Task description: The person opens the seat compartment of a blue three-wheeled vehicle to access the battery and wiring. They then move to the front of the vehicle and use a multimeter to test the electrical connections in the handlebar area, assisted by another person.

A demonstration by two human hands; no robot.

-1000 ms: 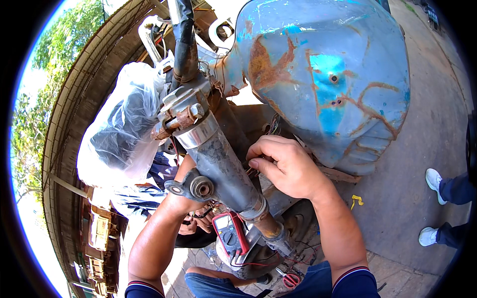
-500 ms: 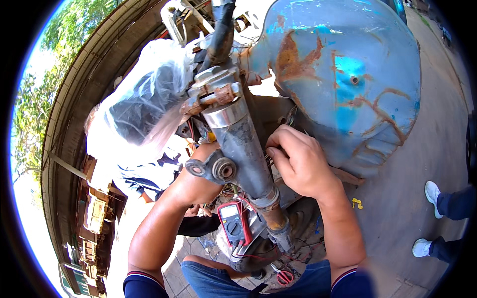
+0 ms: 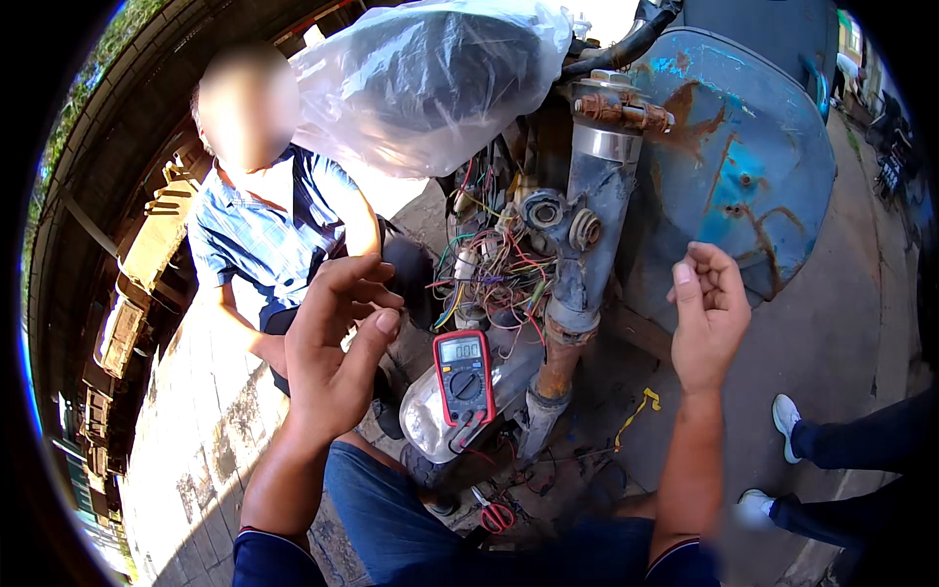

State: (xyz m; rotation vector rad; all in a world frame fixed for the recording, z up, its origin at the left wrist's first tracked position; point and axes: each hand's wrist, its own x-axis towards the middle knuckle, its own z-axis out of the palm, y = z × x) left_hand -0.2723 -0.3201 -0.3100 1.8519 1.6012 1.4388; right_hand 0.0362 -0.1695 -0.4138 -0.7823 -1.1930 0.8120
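My left hand (image 3: 342,347) is raised left of the multimeter, its fingers bent and its thumb held apart, with nothing in its grasp. My right hand (image 3: 706,318) hovers in front of the rusty blue metal panel (image 3: 753,210), loosely curled and empty. Between them stands a dark, worn fork tube (image 3: 594,186) with a rusty clamp at its top. A tangle of coloured wires (image 3: 504,269) hangs beside it. Below the wires, the red and grey multimeter (image 3: 464,379) rests on a pale rounded cover (image 3: 430,416), with leads plugged into its lower end.
A person in a checked shirt (image 3: 259,230) sits at the left, beside a plastic-wrapped dark part (image 3: 440,78). Red-handled scissors (image 3: 496,516) lie on the ground near a yellow strip (image 3: 641,411). Another person's white shoe (image 3: 785,424) shows at the right.
Both hands have drawn back from behind and beside the fork tube and moved apart. The view has shifted, so the wires and the seated person now show more fully.
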